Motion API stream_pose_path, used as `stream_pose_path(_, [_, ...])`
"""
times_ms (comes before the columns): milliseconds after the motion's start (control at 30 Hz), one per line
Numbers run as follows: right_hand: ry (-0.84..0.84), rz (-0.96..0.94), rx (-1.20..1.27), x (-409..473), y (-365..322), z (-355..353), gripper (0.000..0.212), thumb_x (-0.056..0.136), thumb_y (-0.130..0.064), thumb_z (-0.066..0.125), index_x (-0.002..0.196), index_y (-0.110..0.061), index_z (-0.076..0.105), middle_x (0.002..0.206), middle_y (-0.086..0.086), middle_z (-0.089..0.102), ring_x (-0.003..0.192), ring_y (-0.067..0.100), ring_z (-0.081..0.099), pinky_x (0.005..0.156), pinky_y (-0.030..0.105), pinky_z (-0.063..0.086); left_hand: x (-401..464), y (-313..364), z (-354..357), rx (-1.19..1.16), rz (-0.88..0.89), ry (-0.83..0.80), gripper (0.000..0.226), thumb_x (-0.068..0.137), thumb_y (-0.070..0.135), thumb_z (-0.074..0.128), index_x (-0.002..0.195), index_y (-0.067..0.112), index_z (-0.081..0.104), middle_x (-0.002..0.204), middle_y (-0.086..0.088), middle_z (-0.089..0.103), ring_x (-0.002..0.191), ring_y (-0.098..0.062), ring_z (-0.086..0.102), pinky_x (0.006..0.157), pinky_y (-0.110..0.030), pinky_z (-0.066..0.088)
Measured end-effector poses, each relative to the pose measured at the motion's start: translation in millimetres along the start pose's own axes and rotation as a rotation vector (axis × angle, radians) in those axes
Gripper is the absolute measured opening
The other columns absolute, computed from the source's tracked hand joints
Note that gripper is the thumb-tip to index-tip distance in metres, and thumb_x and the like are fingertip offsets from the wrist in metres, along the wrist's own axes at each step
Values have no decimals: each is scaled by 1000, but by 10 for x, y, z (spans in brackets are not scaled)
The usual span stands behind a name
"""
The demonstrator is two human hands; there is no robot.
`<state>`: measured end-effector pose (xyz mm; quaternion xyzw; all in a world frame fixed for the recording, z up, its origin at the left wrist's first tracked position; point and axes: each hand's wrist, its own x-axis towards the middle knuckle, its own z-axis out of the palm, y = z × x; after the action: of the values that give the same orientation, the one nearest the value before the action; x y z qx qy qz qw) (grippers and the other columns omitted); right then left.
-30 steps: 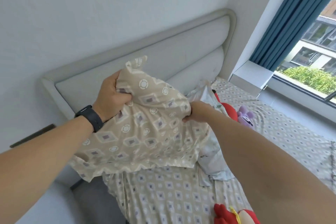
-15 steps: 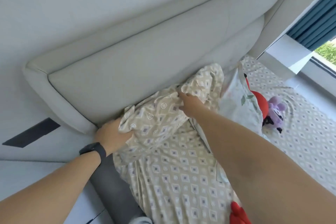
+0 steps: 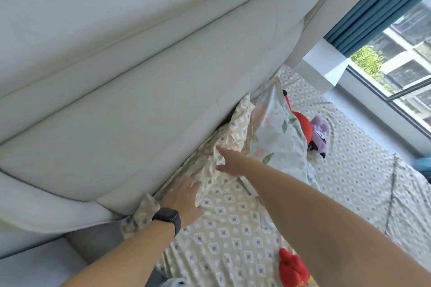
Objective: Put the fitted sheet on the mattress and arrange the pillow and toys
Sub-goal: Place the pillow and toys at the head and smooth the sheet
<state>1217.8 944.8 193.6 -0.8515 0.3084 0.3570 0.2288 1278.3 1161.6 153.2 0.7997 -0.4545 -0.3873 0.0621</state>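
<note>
**A:** Fingers first, then. What are the 2 hands doing?

**B:** The right hand [image 3: 229, 163] has its fingers stretched out fairly straight, flat against the beige patterned pillow [image 3: 229, 137]; it presses rather than grips. The left hand [image 3: 184, 200] lies at the pillow's lower corner with its fingers hidden under a fold of the fabric, so I cannot tell whether they are curled round it or just pushing. A dark watch [image 3: 169, 219] sits on that wrist.

**A:** And where is the pillow?

**B:** Wedged at the head of the bed, its long edge touching the padded headboard [image 3: 140, 105], lying on the fitted sheet [image 3: 233, 240]. Just beside it, toward the window [image 3: 401, 53], leans a second pillow with a leaf print [image 3: 277, 133].

**A:** The sheet itself?

**B:** It looks to be on already; the same diamond print covers the whole visible surface, though some creases run across the far side. So I judge the step in hand is arranging the pillow, seating it against the headboard.

**A:** Toys?

**B:** A red toy [image 3: 303, 126] and a purple toy [image 3: 318, 133] sit behind the leaf-print pillow, partly hidden. Another red toy [image 3: 291, 268] lies near the bottom edge, well apart from them.

**A:** Next move?

**B:** Probably flattening the bunched corner under the left hand so the pillow sits square, then gathering the 3 toys. The near red one calls for a reach back toward the body.
</note>
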Motion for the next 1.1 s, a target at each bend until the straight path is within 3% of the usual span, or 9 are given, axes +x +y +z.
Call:
stream_pose_path(100, [70,23,66,-95,55,-7,73,105,-36,49,162,-23,7,167,3,18,151,28,26,121,43,27,6,111,199,108,52,-119,67,93,34,50,155,29,24,166,-3,8,146,-29,28,104,-43,44])
stream_pose_path(200, [73,79,13,-293,261,52,67,105,-33,47,162,-22,13,166,3,22,150,29,28,119,43,28,-16,203,249,166,115,-144,60,98,30,48,154,24,29,166,-4,14,151,-28,18,114,-43,35])
stream_pose_path(300, [67,156,-57,-491,499,-19,66,104,-29,49,161,-21,17,164,5,27,148,29,32,118,43,29,15,356,36,60,145,-128,58,97,32,48,153,26,34,160,0,30,144,-24,33,110,-39,40])
stream_pose_path(500, [244,203,26,-767,819,-350,58,103,-28,50,157,-20,29,157,10,37,135,29,49,110,38,39,57,803,-559,-17,261,-2,45,93,35,52,138,28,51,140,0,53,119,-26,56,93,-43,51])
stream_pose_path(567, [272,178,63,-793,907,-380,56,103,-29,50,156,-21,33,156,11,38,125,30,58,107,39,44,35,907,-666,-18,273,26,45,96,33,52,140,27,51,138,-2,55,117,-27,57,91,-40,51])
stream_pose_path(667, [302,168,105,-815,1088,-341,53,103,-32,50,153,-18,38,154,11,39,126,30,57,107,38,41,26,1069,-675,17,275,35,48,98,33,51,145,28,46,142,-5,53,124,-26,53,93,-32,44])
stream_pose_path(833, [287,201,185,-715,1627,-47,46,100,-31,53,144,-18,51,143,9,49,120,29,58,102,37,46,195,1127,-445,27,210,-43,53,99,37,50,150,30,39,152,0,43,133,-22,47,106,-36,42])
stream_pose_path(967, [232,269,127,-445,2467,132,48,100,-29,51,146,-17,47,143,9,46,125,29,53,96,35,44,566,1220,-228,52,136,-44,53,98,39,50,149,34,39,154,6,41,135,-19,46,106,-36,42])
stream_pose_path(1100, [297,370,184,79,3340,36,51,96,-28,52,144,-15,43,140,10,45,123,32,53,96,41,50,1101,1386,-37,3,55,-7,49,97,32,50,146,35,43,153,9,42,133,-16,47,106,-34,43])
